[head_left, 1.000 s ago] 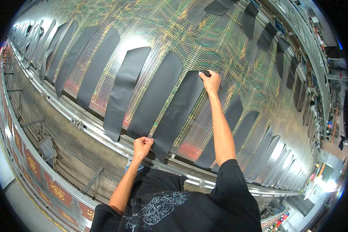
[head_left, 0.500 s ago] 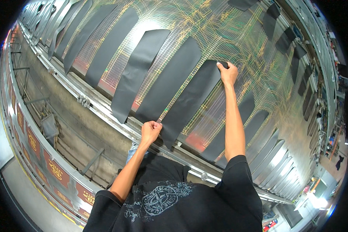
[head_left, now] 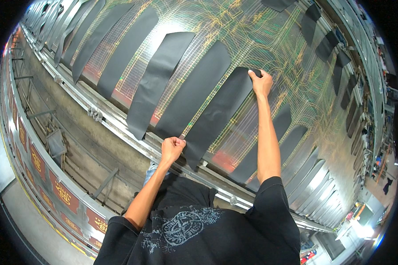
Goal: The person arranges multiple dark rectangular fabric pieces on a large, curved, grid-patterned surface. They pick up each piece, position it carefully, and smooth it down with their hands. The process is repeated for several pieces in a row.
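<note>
A long dark grey fabric panel point(head_left: 225, 108) lies slantwise on the long table point(head_left: 292, 66), whose surface is covered with yellow and green lines. At the panel's near left corner, my left hand point(head_left: 172, 149) is closed in a pinch on the edge. My right hand point(head_left: 262, 83) grips the far end between thumb and fingers, and the fabric looks dark and folded there. The panel's near tip hangs over the table's front edge. Just left of it is another grey panel point(head_left: 199, 90), apart from both hands.
More panels point(head_left: 161, 79) lie in a row to the left, and others point(head_left: 292, 141) to the right. A metal rail point(head_left: 106, 130) runs along the table's near edge. Behind it stands a second table with brown printed pieces point(head_left: 63, 190). Dark pieces point(head_left: 326, 45) rest along the far edge.
</note>
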### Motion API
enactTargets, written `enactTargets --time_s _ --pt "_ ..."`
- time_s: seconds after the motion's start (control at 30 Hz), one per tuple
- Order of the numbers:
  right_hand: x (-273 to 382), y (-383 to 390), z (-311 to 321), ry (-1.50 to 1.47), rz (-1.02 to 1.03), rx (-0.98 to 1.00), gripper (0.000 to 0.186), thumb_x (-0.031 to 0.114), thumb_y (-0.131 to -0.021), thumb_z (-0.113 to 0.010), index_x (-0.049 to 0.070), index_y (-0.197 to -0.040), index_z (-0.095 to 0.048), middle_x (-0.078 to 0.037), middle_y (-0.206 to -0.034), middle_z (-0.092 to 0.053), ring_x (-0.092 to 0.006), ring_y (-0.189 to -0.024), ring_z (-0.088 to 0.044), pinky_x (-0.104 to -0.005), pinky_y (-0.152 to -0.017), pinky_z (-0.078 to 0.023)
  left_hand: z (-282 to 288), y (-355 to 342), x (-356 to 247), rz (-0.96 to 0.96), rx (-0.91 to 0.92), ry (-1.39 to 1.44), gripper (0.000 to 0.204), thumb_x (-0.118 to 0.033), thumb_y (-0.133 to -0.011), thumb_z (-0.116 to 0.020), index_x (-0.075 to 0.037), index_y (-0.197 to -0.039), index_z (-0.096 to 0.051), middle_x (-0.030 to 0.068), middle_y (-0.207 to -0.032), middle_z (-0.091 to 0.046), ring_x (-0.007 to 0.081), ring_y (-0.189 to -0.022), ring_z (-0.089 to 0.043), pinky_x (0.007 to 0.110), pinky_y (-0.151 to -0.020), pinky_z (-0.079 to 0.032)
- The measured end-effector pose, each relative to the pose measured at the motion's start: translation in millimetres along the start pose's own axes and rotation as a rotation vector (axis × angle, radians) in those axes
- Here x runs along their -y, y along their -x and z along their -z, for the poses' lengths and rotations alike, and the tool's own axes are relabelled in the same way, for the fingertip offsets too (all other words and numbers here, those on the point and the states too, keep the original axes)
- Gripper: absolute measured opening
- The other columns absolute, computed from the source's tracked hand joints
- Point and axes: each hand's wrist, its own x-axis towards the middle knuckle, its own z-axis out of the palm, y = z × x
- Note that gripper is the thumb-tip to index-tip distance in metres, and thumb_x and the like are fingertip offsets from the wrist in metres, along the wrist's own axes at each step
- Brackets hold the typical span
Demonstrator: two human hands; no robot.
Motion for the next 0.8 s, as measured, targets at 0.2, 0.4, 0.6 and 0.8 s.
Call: enactTargets --time_s 0.2,0.4,0.6,0.8 --pt "1 1 -2 -0.025 0.0 0.006 0.03 0.03 -0.079 -0.085 0.002 -0.087 -0.077 -0.005 -0.07 -0.07 -0.0149 -0.064 -0.063 -0.0333 -0.064 -0.05 2 -5 8 -0.012 0.027 -0.028 0.028 -0.026 -0.082 -0.077 -0.001 -0.07 -0.069 0.004 -0.059 -0.064 0.0119 -0.057 -0.06 0.032 -0.059 -0.048" --pt "-5 0 -2 -0.052 0.062 -0.017 0.03 0.03 -0.079 -0.085 0.002 -0.087 -0.077 -0.005 -0.07 -0.07 -0.0148 -0.064 -0.063 -0.0332 -0.064 -0.05 5 -1 -5 0.003 0.036 -0.072 0.028 -0.026 -0.082 -0.077 -0.002 -0.07 -0.069 0.0033 -0.059 -0.063 0.0116 -0.056 -0.059 0.032 -0.059 -0.048" --pt "0 3 -2 -0.061 0.078 -0.039 0.028 0.027 -0.079 -0.085 0.001 -0.085 -0.076 -0.007 -0.069 -0.071 -0.0167 -0.062 -0.065 -0.0345 -0.063 -0.051 8 3 -14 0.018 0.04 -0.081 0.028 -0.026 -0.082 -0.078 -0.003 -0.07 -0.069 0.003 -0.06 -0.064 0.0113 -0.057 -0.059 0.031 -0.06 -0.048" --pt "-15 7 -9 0.177 0.265 -0.205 0.058 0.034 -0.082 -0.084 0.003 -0.127 -0.065 -0.014 -0.117 -0.069 -0.0305 -0.109 -0.066 -0.039 -0.09 -0.051 5 3 -16 -0.008 0.026 -0.073 0.028 -0.025 -0.082 -0.078 -0.002 -0.07 -0.069 0.0039 -0.06 -0.065 0.0127 -0.057 -0.06 0.032 -0.06 -0.049"
